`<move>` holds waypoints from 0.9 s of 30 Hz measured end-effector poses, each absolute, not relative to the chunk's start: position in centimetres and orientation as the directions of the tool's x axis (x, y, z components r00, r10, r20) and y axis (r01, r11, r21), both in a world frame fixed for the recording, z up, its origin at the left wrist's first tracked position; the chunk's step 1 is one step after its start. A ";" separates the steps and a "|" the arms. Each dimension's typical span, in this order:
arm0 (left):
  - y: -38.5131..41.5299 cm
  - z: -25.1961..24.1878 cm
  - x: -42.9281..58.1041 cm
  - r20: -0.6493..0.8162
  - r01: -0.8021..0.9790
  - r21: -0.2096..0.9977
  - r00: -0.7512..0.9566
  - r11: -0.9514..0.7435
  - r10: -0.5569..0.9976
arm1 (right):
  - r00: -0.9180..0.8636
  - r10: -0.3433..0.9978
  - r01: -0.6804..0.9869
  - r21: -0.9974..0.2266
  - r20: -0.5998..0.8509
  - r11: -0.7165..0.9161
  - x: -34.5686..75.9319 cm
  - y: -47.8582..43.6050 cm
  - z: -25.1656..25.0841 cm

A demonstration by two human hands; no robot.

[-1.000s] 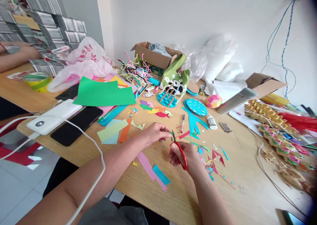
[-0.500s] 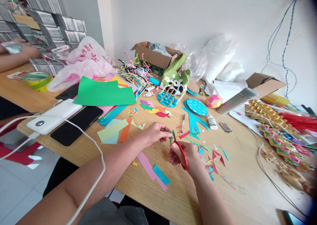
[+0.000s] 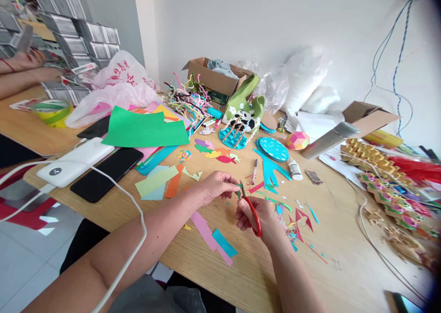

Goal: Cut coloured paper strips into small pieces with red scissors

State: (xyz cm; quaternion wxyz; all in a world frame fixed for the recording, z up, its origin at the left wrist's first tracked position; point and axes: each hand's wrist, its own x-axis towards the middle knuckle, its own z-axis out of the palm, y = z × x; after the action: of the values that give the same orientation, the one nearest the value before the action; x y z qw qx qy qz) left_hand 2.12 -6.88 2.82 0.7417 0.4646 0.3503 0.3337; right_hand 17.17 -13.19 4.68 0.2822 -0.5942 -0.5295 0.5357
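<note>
My right hand (image 3: 262, 219) grips red-handled scissors (image 3: 251, 208), their blades pointing up and away at a tiny green paper scrap (image 3: 238, 193). My left hand (image 3: 216, 185) pinches that scrap between thumb and fingers, just left of the blades. Both hands hover low over the wooden table (image 3: 262, 271). Coloured offcuts lie around them: pink and blue strips (image 3: 212, 235) near my left forearm, red and teal bits (image 3: 298, 221) to the right of my right hand.
A green sheet (image 3: 144, 129) tops a paper pile at left, beside a black phone (image 3: 106, 173) and a white power bank (image 3: 74, 161) with its cable. Paper fish (image 3: 215, 150), a panda craft (image 3: 241, 122), a glue bottle (image 3: 294, 169) and cardboard boxes lie beyond. Another person's arms (image 3: 20, 71) rest far left.
My hands have barely moved; the scissors stay at the green scrap. The other person's hands at far left have shifted upward.
</note>
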 end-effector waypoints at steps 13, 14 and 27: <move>-6.7 2.6 2.0 -0.193 -0.136 0.940 0.542 0.312 0.818 | -0.143 0.932 0.314 -0.908 -0.332 -0.275 17.3 -13.1 4.3; -6.7 2.6 2.0 -0.194 -0.135 0.940 0.546 0.314 0.815 | -0.149 0.933 0.315 -0.910 -0.329 -0.271 17.4 -13.1 4.3; -6.6 2.5 1.9 -0.207 -0.151 0.926 0.560 0.345 0.802 | -0.156 0.924 0.305 -0.906 -0.350 -0.292 17.5 -13.1 4.0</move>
State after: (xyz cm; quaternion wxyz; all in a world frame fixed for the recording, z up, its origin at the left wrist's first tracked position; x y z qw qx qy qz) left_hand 1.92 -6.64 2.51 0.7451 0.4744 0.3428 0.3198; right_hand 17.50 -13.15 3.99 0.2809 -0.5858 -0.5243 0.5505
